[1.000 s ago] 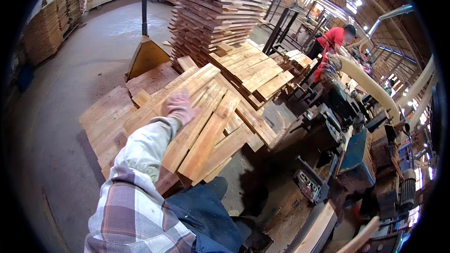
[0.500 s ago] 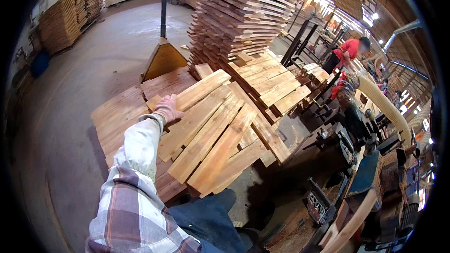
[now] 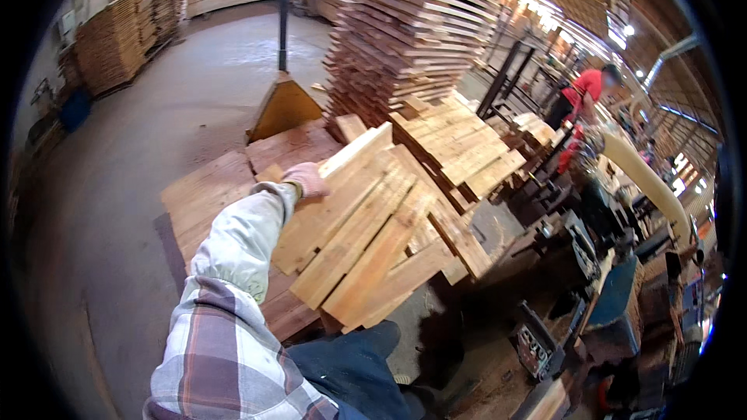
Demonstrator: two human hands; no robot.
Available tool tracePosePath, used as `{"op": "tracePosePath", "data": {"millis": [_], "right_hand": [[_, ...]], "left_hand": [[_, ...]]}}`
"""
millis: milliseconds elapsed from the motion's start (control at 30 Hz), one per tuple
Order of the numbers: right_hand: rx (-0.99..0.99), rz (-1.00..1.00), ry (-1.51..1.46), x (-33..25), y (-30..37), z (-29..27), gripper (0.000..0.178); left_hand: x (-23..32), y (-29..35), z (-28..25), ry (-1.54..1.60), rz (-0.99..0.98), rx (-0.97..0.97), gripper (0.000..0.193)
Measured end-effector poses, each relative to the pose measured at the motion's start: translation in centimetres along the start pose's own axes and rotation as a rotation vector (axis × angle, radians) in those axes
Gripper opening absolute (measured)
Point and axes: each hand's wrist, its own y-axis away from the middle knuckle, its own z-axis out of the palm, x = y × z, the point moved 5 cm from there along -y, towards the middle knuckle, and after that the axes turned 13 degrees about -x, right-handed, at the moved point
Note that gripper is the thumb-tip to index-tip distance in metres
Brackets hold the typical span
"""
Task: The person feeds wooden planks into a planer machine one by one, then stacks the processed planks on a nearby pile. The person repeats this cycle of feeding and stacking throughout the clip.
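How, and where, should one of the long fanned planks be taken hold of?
Probably take this plank by its near end, coming from the near side: it lies broad face up, that end points toward the camera, and a dark gap shows along its left edge. A grip across the width, thumb on top, should suit.

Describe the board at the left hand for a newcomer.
Find the tall board stack at top centre. On the loose pile in front of it, a board points from the left hand toward the stack. Unlike its neighbours, it shows a bright, pale strip beside the hand.
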Motion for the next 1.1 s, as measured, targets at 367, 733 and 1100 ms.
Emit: {"op": "tracePosePath", "data": {"millis": [367,733,1100], "right_hand": [[-0.428,-0.276,-0.338,-6.8,-7.8,6.7,0.059],[-0.569,0.073,-0.073,-6.0,10.0,-8.8,0.111],[-0.328,0.456,-0.052,4.1,22.4,-9.4,0.095]], "left_hand": [[17.9,15.9,10.5,1.05,0.606,-0.424,0.049],[38.2,45.3,29.9,0.836,0.704,-1.634,0.053],[24.3,8.2,14.8,0.188,0.85,0.189,0.049]]}}
